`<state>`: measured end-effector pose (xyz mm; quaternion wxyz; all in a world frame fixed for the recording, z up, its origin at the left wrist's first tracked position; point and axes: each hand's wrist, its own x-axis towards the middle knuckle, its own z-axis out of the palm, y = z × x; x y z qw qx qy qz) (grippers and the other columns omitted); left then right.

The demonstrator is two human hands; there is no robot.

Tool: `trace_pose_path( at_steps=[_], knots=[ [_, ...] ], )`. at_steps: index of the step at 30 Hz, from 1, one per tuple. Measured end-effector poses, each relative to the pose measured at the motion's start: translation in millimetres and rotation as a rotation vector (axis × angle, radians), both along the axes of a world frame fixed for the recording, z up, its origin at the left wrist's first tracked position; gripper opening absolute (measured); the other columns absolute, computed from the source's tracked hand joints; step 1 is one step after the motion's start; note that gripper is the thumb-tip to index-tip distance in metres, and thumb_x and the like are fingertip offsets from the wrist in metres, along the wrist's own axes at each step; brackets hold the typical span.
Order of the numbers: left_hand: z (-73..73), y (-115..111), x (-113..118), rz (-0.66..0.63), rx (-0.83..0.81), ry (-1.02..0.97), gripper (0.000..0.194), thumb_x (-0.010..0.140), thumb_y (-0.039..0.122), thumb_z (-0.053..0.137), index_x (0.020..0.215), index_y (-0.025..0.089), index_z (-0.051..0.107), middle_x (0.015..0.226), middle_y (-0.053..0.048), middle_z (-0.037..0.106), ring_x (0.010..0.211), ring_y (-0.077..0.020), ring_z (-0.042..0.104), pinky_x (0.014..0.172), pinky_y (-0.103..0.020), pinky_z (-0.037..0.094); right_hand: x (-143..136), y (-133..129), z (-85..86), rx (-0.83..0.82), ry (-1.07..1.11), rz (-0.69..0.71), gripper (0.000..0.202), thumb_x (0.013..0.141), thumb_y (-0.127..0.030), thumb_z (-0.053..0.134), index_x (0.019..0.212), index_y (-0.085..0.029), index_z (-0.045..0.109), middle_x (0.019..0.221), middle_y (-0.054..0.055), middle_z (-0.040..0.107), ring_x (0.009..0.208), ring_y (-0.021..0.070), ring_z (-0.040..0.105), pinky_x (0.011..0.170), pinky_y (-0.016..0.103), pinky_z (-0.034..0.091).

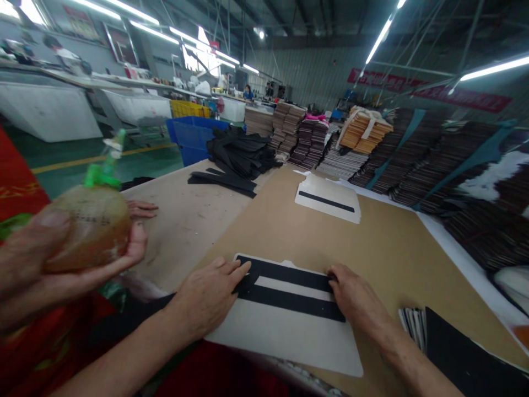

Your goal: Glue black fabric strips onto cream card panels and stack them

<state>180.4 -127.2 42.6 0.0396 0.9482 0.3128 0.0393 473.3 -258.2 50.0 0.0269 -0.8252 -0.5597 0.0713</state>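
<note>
Left hand (206,300): fingers stretched and close together, laid over the left end of the upper black strip (293,274); whether they pinch it cannot be told.
Right hand (357,300): fingers curled inward, tips at that strip's right end; pressing or gripping, the view does not show.
White sheet (289,342): flat between the hands, near the front edge of the brown tabletop (397,248); pale, with rounded corners and a small tab on its far side.
Strips: the upper one follows the sheet's far side; a lower black strip (295,303) runs alongside, a pale band between them.
In the way: the left hand hides the strips' left ends.
Left side: another person's hand (136,242) supports a rounded brownish container (91,226) with a green top, blurred.
Farther up the table: a second white sheet (328,212), bearing one dark strip.
Right front: a black sheet (467,353) beside a small stack (413,325).
Far edge: a heap of black strips (243,151), a blue bin (190,135) and tall bundles (417,149).
</note>
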Motion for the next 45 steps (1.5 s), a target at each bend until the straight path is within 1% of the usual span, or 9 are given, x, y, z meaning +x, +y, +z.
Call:
trace_pose_path(
  at_steps=[3, 5, 9, 17, 26, 32, 35, 39, 45],
  knots=[
    [12.1, -2.1, 14.6, -0.007, 0.03, 0.095, 0.054, 0.087, 0.012, 0.047, 0.139, 0.025, 0.051, 0.112, -0.011, 0.065, 0.104, -0.0283, 0.059, 0.088, -0.042, 0.051, -21.6, -4.1, 1.1, -0.088, -0.208, 0.133, 0.054, 0.084, 0.002, 0.038, 0.129, -0.022, 0.058, 0.106, 0.012, 0.065, 0.086, 0.0224, 0.066, 0.07, 0.031, 0.044],
    [18.9, -5.4, 25.0, 0.004, 0.057, 0.162, 0.054, 0.087, 0.01, 0.045, 0.138, 0.027, 0.053, 0.104, -0.011, 0.062, 0.097, -0.0292, 0.061, 0.078, -0.041, 0.053, -36.6, -5.5, 0.3, -0.14, -0.345, 0.202, 0.075, 0.083, 0.004, 0.037, 0.147, -0.034, 0.042, 0.102, 0.012, 0.066, 0.086, 0.0247, 0.067, 0.067, 0.03, 0.045],
    [23.4, -9.6, 34.6, 0.034, 0.086, 0.225, 0.054, 0.088, 0.006, 0.038, 0.135, 0.028, 0.055, 0.103, -0.012, 0.058, 0.095, -0.0285, 0.06, 0.07, -0.036, 0.052, -56.3, -2.8, -1.3, -0.182, -0.497, 0.267, 0.08, 0.088, 0.001, 0.034, 0.152, -0.045, 0.027, 0.092, 0.013, 0.065, 0.082, 0.0264, 0.067, 0.065, 0.032, 0.05],
    [5.4, -2.5, 16.8, 0.026, 0.091, 0.15, 0.056, 0.086, 0.005, 0.037, 0.136, 0.023, 0.056, 0.11, -0.011, 0.058, 0.1, -0.0246, 0.056, 0.078, -0.033, 0.05, -45.1, -19.0, -4.4, -0.15, -0.344, 0.169, 0.07, 0.087, 0.0, 0.035, 0.151, -0.026, 0.041, 0.114, 0.018, 0.062, 0.104, 0.0305, 0.061, 0.081, 0.039, 0.055],
    [-6.4, -2.8, -7.1, 0.017, 0.011, -0.116, 0.061, 0.076, 0.003, 0.044, 0.131, 0.023, 0.062, 0.139, -0.004, 0.058, 0.121, -0.0241, 0.053, 0.104, -0.041, 0.046, 1.2, -56.7, -17.6, -0.01, -0.172, 0.036, 0.062, 0.085, 0.0, 0.032, 0.142, -0.015, 0.054, 0.134, 0.015, 0.056, 0.12, 0.0287, 0.052, 0.104, 0.042, 0.043],
    [-20.5, 3.5, -15.6, 0.01, 0.018, -0.144, 0.056, 0.079, 0.015, 0.046, 0.133, 0.023, 0.059, 0.143, -0.003, 0.055, 0.127, -0.0269, 0.051, 0.107, -0.046, 0.045, -10.6, -63.8, -26.0, 0.217, 0.114, -0.041, 0.053, 0.094, -0.02, 0.038, 0.145, -0.011, 0.045, 0.143, 0.013, 0.051, 0.134, 0.0248, 0.043, 0.116, 0.041, 0.029],
    [-31.1, 13.2, -17.7, -0.022, 0.053, -0.167, 0.049, 0.086, 0.027, 0.047, 0.133, 0.023, 0.057, 0.143, -0.006, 0.054, 0.127, -0.0303, 0.051, 0.104, -0.05, 0.048, -22.5, -53.9, -29.3, 0.425, 0.434, -0.238, 0.059, 0.085, -0.03, 0.057, 0.141, -0.011, 0.048, 0.143, 0.015, 0.05, 0.136, 0.0272, 0.039, 0.119, 0.043, 0.023],
    [-37.7, 22.0, -17.9, -0.064, 0.079, -0.195, 0.046, 0.088, 0.036, 0.045, 0.13, 0.022, 0.059, 0.134, -0.009, 0.061, 0.12, -0.033, 0.056, 0.103, -0.053, 0.048, -23.2, -34.3, -29.3, 0.612, 0.774, -0.507, 0.077, 0.078, -0.037, 0.064, 0.144, -0.011, 0.036, 0.136, 0.017, 0.053, 0.122, 0.0255, 0.054, 0.107, 0.039, 0.041],
    [-37.0, 26.0, -22.2, -0.086, 0.092, -0.23, 0.046, 0.091, 0.043, 0.043, 0.129, 0.025, 0.061, 0.129, -0.007, 0.065, 0.119, -0.0315, 0.06, 0.106, -0.05, 0.047, -26.1, -19.7, -17.2, 0.746, 1.101, -0.49, 0.063, 0.069, -0.025, 0.064, 0.129, -0.017, 0.047, 0.113, 0.008, 0.068, 0.096, 0.0203, 0.067, 0.082, 0.031, 0.054]
  ],
)
